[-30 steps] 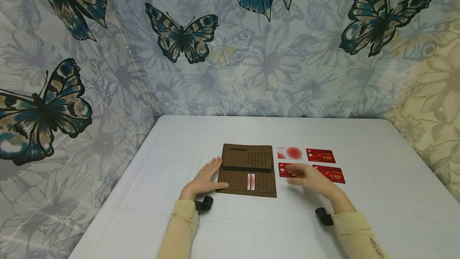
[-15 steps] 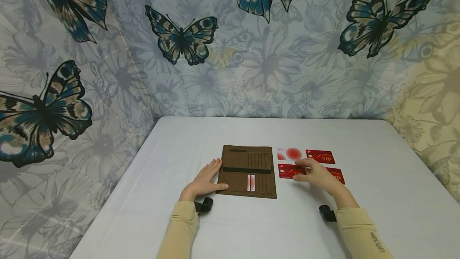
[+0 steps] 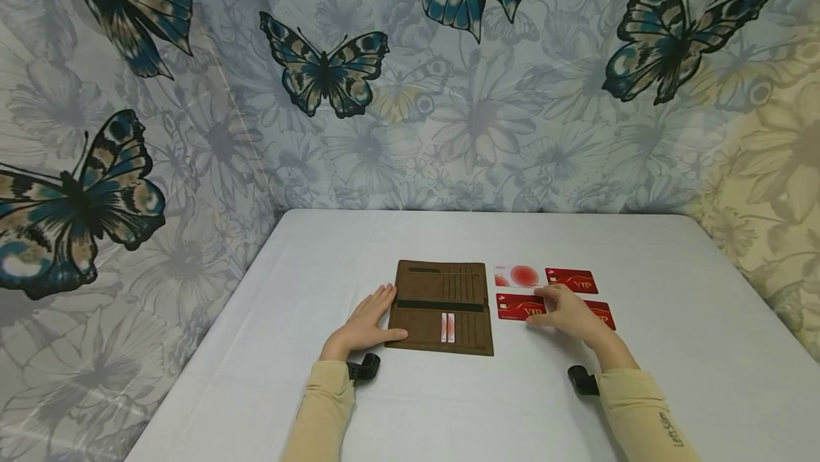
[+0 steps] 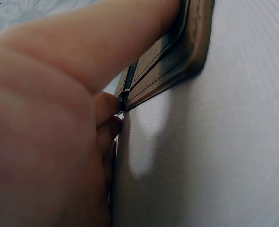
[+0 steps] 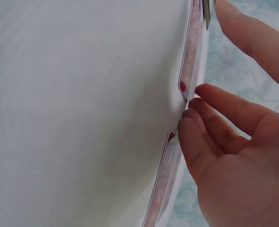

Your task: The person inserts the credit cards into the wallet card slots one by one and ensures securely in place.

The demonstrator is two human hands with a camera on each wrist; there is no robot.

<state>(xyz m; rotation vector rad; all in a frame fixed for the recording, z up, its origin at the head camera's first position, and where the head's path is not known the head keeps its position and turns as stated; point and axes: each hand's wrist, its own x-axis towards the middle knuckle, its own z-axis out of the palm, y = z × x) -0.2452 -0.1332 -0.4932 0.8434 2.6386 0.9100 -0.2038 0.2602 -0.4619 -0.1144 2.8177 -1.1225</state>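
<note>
Hands [image 3: 566,316]: right one nearer "VIP" card [image 3: 571,280]

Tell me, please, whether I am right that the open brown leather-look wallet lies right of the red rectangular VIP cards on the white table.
Not quite: on the white table, the open wallet lies left of the red VIP cards, as the head view shows.

Head camera looks forward and down; wrist cameras skim close; all share the tabletop [image 3: 448,405].

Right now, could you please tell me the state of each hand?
Left hand: open, touching the brown wallet.
Right hand: open at the red cards, gripping nothing.
</note>
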